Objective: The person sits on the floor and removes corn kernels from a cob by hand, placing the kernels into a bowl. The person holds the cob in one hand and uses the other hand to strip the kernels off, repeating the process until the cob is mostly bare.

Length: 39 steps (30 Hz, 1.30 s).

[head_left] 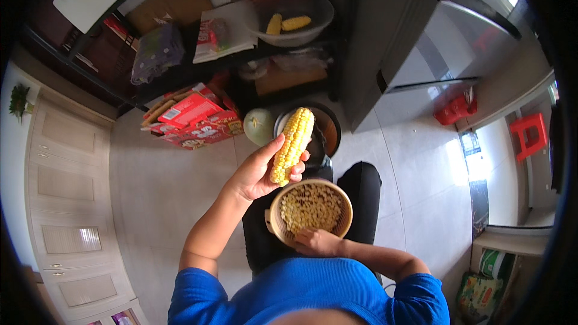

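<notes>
Your left hand [257, 173] clamps the cob [292, 144] above the basket [276, 224], so kernels fall in; your right hand [319, 242] grips the near rim, steadying it.

One head-worn fisheye view looks steeply down, close above the lap.

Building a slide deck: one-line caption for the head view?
Left hand holds a corn cob over a kernel-filled basket, right hand steadying it.

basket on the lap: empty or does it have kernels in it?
Partly full. Loose yellow kernels cover the bottom of the basket, below the rim.
</notes>
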Available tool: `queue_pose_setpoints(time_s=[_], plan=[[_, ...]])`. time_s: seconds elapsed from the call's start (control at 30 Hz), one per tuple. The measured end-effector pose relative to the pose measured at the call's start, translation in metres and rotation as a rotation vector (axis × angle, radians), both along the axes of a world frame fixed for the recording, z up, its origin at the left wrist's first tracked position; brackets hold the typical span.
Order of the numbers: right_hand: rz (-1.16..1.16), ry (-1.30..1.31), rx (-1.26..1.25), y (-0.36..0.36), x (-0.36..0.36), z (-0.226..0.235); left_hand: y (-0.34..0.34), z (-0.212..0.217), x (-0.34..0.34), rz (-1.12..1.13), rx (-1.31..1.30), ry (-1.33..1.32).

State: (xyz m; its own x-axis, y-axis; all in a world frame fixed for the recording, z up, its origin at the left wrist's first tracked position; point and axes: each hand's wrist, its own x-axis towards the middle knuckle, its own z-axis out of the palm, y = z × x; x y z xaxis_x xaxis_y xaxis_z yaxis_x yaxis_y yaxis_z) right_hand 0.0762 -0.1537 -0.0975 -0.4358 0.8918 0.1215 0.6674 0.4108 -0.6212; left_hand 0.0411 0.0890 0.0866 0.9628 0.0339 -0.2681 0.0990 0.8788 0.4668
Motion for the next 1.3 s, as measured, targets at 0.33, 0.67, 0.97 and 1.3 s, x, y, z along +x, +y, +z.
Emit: queue_pose_setpoints(time_s=[0.33,0.67,0.97,1.3], plan=[[-0.89,0.802,-0.201,0.007,0.036,0.07,-0.059,-0.067,-0.053,-0.192,-0.298,0.151],[-0.807,0.964,-0.278,0.064,0.1,0.099,-0.046,-0.083,-0.071,-0.218,-0.255,0.168],[-0.54,0.869,-0.384,0.13,0.135,0.075,-0.031,-0.06,-0.073,-0.008,0.468,0.274],[-0.627,1.402,-0.368,0.049,0.079,0.119,-0.054,-0.051,-0.043,0.407,0.533,0.061]])
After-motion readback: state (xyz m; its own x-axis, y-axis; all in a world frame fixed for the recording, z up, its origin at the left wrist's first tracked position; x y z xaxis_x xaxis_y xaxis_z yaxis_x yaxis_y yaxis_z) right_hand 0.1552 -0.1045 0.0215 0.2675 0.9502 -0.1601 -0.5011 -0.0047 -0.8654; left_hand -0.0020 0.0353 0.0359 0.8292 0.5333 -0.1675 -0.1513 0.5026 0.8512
